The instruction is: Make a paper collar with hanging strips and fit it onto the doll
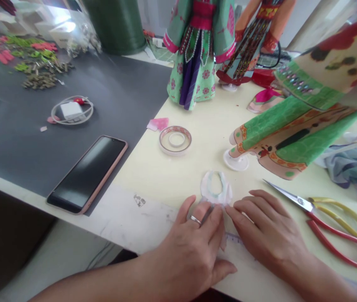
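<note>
Left hand (pixel 194 247), one: ringed, half open, thumb held away, fingertips set down at the near edge of the ring-shaped piece; whether they pinched or merely pressed, not determinable. A narrow dark item (pixel 206 215) showed between the fingers, kind unclear.

Right hand (pixel 269 239), one: loosely curled, index fingertip at the same edge; grip likewise not determinable.

White ring-shaped piece (pixel 206 186), one: thin, apparently cloth or paper, pale green round its opening, lying on the worktop (pixel 134 167) just beyond the fingertips. Handling note, by judgement: it wanted light, even pressure from both sides, the near edge worked in small lengths, and the curve kept flat; a hard pull might have creased it or drawn the opening out of shape.

Scissors (pixel 304 203), one pair, red and yellow handles: right of the right hand, tips pointed away from it; best left clear of the wrist.

Smartphone (pixel 92 176), one: on the dark mat (pixel 140 79), left.

Tape roll (pixel 176 150), one: beyond the piece, a smaller white ring within; near enough for reaching.

White cable (pixel 90 110), one: coiled about a charger (pixel 71 110).

Green-robed doll (pixel 202 54), one: upright, far side.
</note>
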### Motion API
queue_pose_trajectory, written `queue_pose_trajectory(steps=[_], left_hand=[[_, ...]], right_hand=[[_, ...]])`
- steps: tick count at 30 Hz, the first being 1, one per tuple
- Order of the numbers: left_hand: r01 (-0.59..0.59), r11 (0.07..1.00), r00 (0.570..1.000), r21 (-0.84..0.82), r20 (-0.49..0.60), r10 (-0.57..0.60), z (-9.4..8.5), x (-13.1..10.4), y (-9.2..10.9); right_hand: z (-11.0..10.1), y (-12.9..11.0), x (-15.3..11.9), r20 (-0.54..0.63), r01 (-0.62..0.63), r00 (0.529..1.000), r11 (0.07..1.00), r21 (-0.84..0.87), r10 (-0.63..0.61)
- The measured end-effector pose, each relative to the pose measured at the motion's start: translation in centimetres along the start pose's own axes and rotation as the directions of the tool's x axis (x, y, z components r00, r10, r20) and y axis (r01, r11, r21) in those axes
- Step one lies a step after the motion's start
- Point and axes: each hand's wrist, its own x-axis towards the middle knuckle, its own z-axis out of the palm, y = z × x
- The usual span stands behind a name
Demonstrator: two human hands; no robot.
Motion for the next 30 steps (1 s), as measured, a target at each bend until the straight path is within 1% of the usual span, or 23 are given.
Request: queue_pose_trajectory(steps=[5, 12, 18, 30], left_hand=[[0.002, 1.0, 1.0, 0.006, 0.001, -0.002, -0.04, 0.04, -0.01], [-0.01, 1.0, 1.0, 0.011, 0.0, 0.01, 0.03, 0.0, -0.02], [-0.002, 1.0, 1.0, 0.004, -0.013, 0.002, 0.07, 0.07, 0.02], [-0.017, 0.998, 0.999, 0.057, -0.033, 0.019, -0.29, -0.02, 0.04]], right_hand=[[0.05, -0.07, 0.02, -0.013, 0.016, 1.0, 1.0, 0.017, -0.016], [-0.31, 0.17, 0.34, -0.025, -0.013, 1.0, 1.0, 0.002, 0.013], [-0.36, 0.43, 0.42, -0.136, -0.082, 0.988, 0.996, -0.038, 0.076], [0.06, -0.16, 0.25, -0.074, -0.081, 0.994, 0.997, -0.021, 0.079]])
